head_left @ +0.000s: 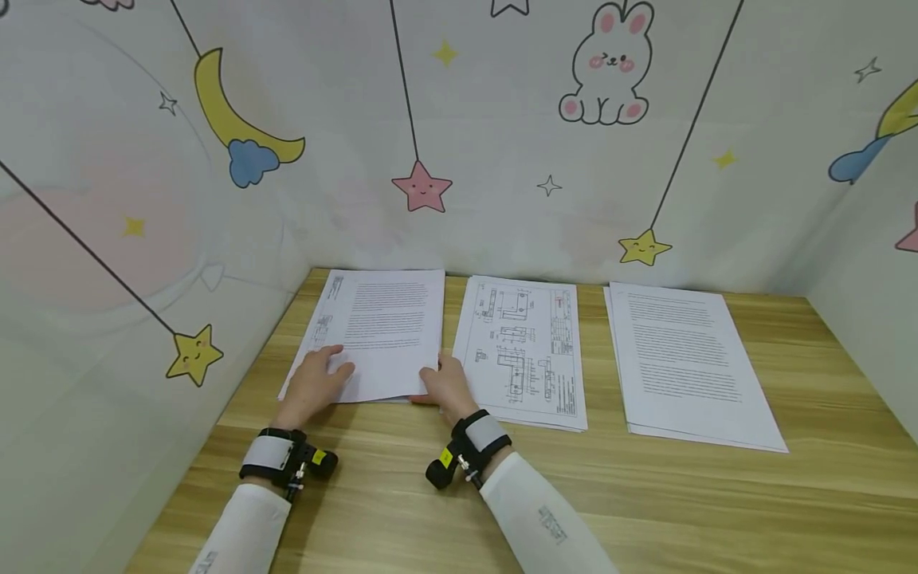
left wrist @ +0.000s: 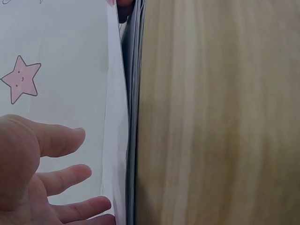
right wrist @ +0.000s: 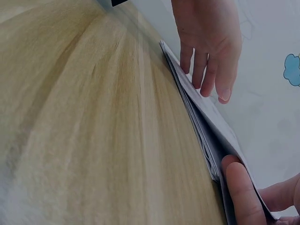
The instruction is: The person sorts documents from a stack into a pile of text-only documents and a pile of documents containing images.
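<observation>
A stack of printed sheets [head_left: 387,315] lies at the left of the table, its top page showing lines of text, with a drawing at the left edge. My right hand [head_left: 450,391] pinches the near right corner of the upper paper. In the right wrist view, a finger [right wrist: 243,192] is under the lifted paper and the thumb lies over it, with a gap above the lower sheets. My left hand [head_left: 311,389] rests at the near left of the same stack, fingers spread and relaxed. From the left wrist, its thumb [left wrist: 61,139] and fingers appear over the white page.
A stack of technical drawings [head_left: 527,343] lies just right of my right hand. Farther right is another stack of text pages [head_left: 684,371]. All lie on a wood-grain table [head_left: 667,502]. A white patterned curtain [head_left: 495,119] stands behind and at both sides.
</observation>
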A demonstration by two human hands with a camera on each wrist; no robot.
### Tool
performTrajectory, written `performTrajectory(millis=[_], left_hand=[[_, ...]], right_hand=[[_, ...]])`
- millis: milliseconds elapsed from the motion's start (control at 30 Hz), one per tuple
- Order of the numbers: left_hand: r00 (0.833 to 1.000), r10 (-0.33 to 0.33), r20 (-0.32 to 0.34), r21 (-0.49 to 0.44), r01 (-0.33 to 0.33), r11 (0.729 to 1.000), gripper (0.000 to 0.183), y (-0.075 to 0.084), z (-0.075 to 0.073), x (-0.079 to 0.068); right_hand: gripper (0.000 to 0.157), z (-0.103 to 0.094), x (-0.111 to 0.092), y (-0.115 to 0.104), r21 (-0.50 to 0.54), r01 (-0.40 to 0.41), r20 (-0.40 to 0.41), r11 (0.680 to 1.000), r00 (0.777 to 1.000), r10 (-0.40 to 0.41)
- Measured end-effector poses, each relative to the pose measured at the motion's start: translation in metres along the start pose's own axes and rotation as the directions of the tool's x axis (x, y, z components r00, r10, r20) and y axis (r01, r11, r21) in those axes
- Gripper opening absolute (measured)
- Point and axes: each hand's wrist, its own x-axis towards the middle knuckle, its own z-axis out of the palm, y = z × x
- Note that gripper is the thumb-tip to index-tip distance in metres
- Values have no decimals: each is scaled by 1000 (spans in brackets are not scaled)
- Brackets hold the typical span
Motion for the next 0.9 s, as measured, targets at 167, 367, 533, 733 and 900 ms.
performTrajectory(millis=[167,367,533,733,900], left_hand=[[999,-36,-11,-52,35,998,57,3,-1,0],[994,-94,-63,-127,85,988,59,-1,-4,5],[984,-155,-92,-237,129,963,67,-5,-7,9],[974,-218,-63,-287,191,939,70,-6,-9,12],[963,-271,2,-338,255,906,72,-10,-9,13]], right_hand=[[31,0,-2,-1,18,-9,6,1000,1000,9],[33,-3,-4,-1,-7,0,-2,1000,1000,0],[34,-5,-5,-2,93,-39,60,995,998,33],[33,-6,-7,-1,140,-59,87,988,995,47],[35,-8,-9,0,149,-51,116,988,993,34]])
